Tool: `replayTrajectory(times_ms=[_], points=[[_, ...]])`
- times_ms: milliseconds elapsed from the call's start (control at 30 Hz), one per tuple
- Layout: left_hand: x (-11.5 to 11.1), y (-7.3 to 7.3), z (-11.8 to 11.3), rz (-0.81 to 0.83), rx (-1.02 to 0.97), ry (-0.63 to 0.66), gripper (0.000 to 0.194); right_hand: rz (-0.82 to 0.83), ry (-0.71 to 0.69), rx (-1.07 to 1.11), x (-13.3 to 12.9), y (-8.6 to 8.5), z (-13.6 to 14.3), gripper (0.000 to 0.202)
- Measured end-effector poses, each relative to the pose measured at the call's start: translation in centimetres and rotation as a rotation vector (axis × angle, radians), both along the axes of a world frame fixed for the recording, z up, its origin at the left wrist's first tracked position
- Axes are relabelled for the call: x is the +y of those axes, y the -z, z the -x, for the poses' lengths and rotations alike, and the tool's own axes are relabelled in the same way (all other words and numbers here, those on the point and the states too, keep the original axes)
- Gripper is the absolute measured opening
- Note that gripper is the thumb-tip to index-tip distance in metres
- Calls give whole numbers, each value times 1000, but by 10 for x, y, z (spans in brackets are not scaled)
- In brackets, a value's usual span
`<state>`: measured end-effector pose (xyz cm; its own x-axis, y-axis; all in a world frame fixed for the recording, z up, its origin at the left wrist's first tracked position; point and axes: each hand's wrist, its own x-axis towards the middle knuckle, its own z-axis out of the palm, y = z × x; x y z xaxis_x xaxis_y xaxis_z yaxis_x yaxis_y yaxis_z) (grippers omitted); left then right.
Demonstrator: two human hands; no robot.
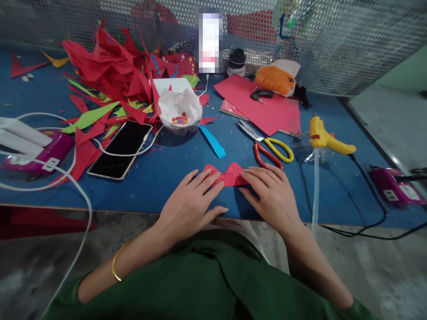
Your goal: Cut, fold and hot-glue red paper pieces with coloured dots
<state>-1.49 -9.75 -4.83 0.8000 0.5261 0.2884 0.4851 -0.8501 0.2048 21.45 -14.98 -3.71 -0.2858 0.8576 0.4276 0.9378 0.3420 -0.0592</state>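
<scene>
Resting flat, fingers long and slightly spread, both hands lie on one folded red paper (232, 175) near the middle of the front edge of the blue table (180, 155). Left hand (193, 195): fingertips on the paper's left part, thumb held apart from the fingers. Right hand (271, 189): fingertips on its right end, thumb lower, apart from them. Neither is clamped on anything.

Counts. Scissors (256, 135): 1, just beyond the right hand; contact with the red handle cannot be told. Blue strip (213, 142): 1, behind the folded paper. White-lined bowl (167, 104): 1, small red and yellow bits inside. Phones: 2; one dark-screened (125, 140), left of the hands, one upright (209, 40) at the back edge, screen blurred. Glue gun (318, 133): 1, near the right edge. Purple power boxes: 2; one (380, 182) at the front right corner, one (62, 144) towards the left end. Large red sheets (263, 111): at least 2, right of centre towards the back edge. Scraps (110, 73): back left, too overlapped to count.
</scene>
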Motion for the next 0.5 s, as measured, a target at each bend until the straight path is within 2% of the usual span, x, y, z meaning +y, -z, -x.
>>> replayTrajectory(times_ms=[200,500], points=[[3,3,2,6,-174,-34,26,-83,-141,-137,11,2,11,19],[2,-6,-5,-95,-190,-93,14,-83,14,50,-6,11,29,14]])
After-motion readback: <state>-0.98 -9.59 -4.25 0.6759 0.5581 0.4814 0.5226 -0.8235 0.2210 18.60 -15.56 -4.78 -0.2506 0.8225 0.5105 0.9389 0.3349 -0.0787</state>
